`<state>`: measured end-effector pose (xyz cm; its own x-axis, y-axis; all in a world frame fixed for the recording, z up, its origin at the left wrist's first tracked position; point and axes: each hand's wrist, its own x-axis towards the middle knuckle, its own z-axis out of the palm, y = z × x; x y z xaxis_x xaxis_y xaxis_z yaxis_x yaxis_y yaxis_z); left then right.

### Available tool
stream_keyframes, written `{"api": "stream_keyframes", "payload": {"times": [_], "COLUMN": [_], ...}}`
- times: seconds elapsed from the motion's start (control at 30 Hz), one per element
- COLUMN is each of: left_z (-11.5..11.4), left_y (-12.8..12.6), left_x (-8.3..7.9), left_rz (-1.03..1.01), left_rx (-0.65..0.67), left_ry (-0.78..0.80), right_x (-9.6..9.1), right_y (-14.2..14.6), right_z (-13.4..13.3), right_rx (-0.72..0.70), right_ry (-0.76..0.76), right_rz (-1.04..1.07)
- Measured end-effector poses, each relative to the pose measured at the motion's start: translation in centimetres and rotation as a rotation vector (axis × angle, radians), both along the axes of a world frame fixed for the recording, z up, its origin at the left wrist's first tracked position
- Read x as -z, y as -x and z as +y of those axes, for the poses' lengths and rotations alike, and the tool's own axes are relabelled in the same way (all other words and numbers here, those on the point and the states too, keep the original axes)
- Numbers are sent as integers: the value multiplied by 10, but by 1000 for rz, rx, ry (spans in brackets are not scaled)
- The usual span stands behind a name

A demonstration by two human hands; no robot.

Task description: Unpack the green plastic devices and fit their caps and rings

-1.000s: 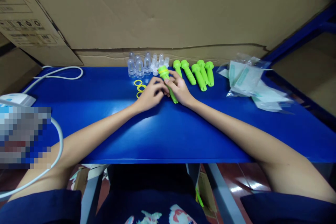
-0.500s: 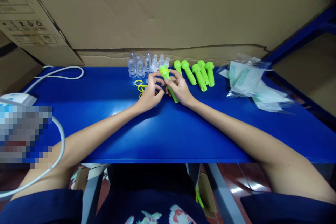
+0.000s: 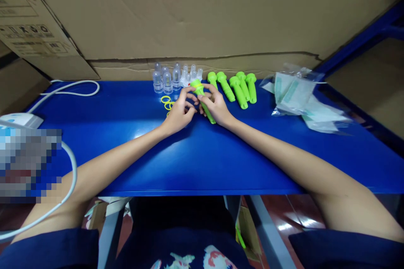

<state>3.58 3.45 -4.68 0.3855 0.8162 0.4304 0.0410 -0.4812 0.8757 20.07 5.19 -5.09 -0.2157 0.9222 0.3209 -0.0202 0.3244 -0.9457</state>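
Observation:
A lime-green flashlight body [image 3: 198,85] is tilted between my hands, its wide head pointing away from me and its handle towards me. My right hand [image 3: 217,108] wraps round the handle, thumb on top. Curled fingers of my left hand [image 3: 179,114] reach the left side of the head, where a yellow ring [image 3: 196,84] seems to sit; the exact contact is hard to see. Loose yellow rings [image 3: 166,100] lie just beyond my left hand, partly covered by it. Several more green flashlight bodies [image 3: 239,92] lie behind and right of my right hand.
Clear plastic domed pieces [image 3: 167,81] and smaller white-based ones [image 3: 193,71] stand along the back by the cardboard wall [image 3: 202,17]. Clear bags with pale sheets [image 3: 295,92] lie right on the blue table [image 3: 195,164]. A white cable [image 3: 74,159] loops over my left forearm.
The view has shifted very slightly. Both hands stay around the flashlight body, with only tiny finger movement.

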Motion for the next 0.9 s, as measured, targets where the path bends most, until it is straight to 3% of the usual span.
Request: {"api": "stream_keyframes", "payload": {"times": [0.9], "left_z": [-2], "left_y": [-3], "left_x": [4], "left_rz": [-20], "left_rx": [-4], "left_ry": [-10], "right_x": [1], "right_y": [2], "right_z": [0], "right_rx": [15], "right_ry": [-17], "right_rz": [-42]}}
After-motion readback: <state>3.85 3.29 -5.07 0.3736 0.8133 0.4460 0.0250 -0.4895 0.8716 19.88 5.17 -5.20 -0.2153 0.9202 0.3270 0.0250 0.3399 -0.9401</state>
